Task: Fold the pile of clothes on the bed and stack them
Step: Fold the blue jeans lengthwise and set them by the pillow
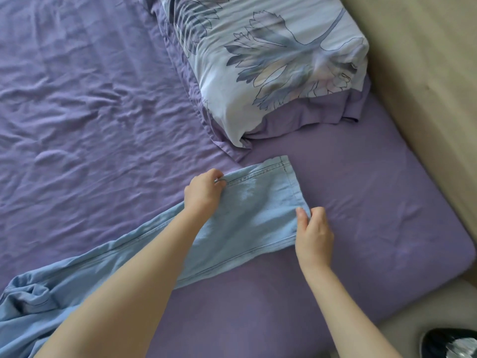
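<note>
bed [361,192]: purple sheet | pillow [271,60]: floral | floor [426,60]: beige | light: soft daylight

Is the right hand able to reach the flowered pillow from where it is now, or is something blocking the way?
Probably yes. Only bare purple sheet lies between the right hand and the pillow. However, that hand is pinching the hem corner of the light blue jeans, so it would have to let go first.
</note>
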`<state>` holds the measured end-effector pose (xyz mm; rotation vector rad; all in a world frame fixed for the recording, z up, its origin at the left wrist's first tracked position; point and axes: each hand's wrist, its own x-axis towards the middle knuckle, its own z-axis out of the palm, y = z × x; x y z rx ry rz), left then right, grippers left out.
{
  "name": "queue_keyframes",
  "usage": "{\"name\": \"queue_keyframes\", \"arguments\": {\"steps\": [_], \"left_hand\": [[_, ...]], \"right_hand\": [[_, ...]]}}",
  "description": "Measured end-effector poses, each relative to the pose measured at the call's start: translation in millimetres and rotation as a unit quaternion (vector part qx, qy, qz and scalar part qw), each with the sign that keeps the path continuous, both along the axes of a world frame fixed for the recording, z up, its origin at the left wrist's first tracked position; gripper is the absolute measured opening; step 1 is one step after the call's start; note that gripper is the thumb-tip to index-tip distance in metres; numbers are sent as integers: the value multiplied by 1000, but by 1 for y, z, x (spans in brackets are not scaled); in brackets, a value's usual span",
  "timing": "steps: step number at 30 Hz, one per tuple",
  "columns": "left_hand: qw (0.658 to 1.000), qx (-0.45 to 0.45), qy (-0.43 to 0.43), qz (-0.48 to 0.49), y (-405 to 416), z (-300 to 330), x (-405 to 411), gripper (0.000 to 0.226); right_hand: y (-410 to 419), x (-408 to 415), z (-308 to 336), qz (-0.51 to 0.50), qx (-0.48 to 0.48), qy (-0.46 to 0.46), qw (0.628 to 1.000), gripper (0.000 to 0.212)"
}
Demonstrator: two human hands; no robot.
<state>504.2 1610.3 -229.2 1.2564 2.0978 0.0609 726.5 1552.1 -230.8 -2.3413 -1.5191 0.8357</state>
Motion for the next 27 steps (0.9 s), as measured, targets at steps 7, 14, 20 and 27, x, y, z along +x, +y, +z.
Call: {"name": "queue_keyframes", "arguments": {"steps": [7, 14, 20, 27], "left_hand": [[998, 4, 64, -10, 3, -4, -1, 24], [988, 57, 140, -15, -30, -10, 31, 32], [979, 113, 119, -120, -84, -4, 63, 26], [987, -16, 92, -129, -121, -20, 67, 64]], "right_hand": [[13, 45, 10, 94, 17, 67, 993, 27], [14, 54, 4, 211, -53, -87, 972, 20], [47, 25, 2, 158, -25, 14, 987, 62], [99, -4, -16, 150, -46, -64, 986, 35]]}}
